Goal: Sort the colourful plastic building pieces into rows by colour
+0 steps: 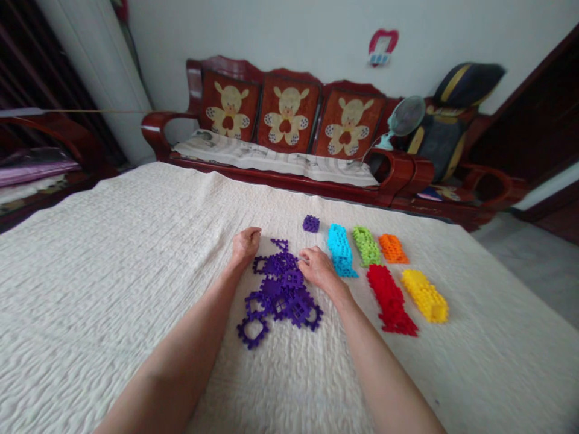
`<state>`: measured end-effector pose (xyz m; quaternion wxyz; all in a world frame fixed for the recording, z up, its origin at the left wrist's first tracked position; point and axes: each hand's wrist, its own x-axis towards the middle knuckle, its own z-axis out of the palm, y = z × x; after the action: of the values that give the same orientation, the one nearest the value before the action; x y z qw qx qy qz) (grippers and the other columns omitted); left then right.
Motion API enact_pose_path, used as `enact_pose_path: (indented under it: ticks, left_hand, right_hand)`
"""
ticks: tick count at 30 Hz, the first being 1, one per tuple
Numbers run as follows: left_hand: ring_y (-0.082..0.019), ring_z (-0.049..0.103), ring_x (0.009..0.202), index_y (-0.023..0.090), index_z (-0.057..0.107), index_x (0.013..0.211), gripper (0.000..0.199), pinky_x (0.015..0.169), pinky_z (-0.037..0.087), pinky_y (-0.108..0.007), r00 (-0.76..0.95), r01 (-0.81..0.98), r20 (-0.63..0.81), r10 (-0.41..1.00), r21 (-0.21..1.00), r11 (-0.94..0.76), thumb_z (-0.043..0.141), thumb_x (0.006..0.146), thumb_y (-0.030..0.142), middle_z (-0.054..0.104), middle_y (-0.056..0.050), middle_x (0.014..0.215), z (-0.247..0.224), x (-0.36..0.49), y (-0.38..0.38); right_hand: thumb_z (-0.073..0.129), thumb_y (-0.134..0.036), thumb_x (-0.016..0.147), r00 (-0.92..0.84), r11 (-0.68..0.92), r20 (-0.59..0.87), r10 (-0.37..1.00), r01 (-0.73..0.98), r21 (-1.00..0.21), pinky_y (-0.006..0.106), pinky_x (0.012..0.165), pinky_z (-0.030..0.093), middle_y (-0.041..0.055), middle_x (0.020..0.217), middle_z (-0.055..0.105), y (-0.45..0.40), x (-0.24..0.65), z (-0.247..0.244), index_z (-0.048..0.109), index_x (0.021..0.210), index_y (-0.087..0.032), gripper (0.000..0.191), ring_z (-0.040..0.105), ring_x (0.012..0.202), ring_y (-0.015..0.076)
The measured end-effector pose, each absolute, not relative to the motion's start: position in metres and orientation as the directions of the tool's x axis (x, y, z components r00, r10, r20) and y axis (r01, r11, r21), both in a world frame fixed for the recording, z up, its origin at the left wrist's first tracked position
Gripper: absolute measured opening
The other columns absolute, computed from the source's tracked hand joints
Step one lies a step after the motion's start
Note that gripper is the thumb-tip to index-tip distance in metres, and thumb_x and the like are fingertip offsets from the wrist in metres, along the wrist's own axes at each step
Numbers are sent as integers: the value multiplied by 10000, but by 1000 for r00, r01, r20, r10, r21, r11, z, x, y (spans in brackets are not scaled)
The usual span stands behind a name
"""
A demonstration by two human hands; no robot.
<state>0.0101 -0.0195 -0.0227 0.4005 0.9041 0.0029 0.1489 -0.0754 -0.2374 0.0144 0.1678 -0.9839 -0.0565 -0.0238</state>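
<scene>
A loose pile of flat purple pieces with toothed edges lies on the cream cover. Just beyond it sits a small purple block. My left hand is at the pile's upper left, its fingers curled together; whatever they may hold is hidden. On the pile's right edge is my right hand, fingers bent and pressed together beside the purple pieces; what is between them is too small to name.
Right of my hands stand blue, green, orange, red and yellow stacks. Beyond the cream cover are a wooden sofa and a fan.
</scene>
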Motion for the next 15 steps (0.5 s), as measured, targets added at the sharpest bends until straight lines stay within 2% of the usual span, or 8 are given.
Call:
enact_pose_path:
  ticks: [4, 9, 15]
  left_hand:
    - [-183, 708, 926, 192, 748, 1045, 301, 922, 516, -270, 958, -100, 257, 130, 722, -685, 507, 866, 204, 772, -32, 934, -22, 10, -20]
    - [-185, 708, 931, 197, 748, 1040, 297, 925, 520, -275, 957, -109, 263, 124, 719, -686, 510, 866, 230, 772, -30, 939, -24, 11, -19]
    - [-187, 704, 945, 209, 751, 1024, 302, 925, 521, -278, 953, -121, 279, 121, 714, -690, 500, 862, 248, 772, -26, 958, -28, 12, -18]
  right_hand:
    - [539, -229, 888, 996, -954, 64, 62, 78, -288, 230, 828, 426, 84, 1006, 639, -235, -77, 15, 710, 982, -180, 202, 621, 911, 163]
    - [563, -239, 867, 995, -955, 67, 76, 92, -281, 228, 814, 417, 74, 1000, 631, -233, -77, 14, 699, 963, -183, 176, 612, 911, 160]
    - [549, -174, 838, 991, -930, 128, 46, 89, -357, 239, 785, 415, 70, 947, 646, -238, -73, 11, 664, 872, -175, 121, 610, 865, 157]
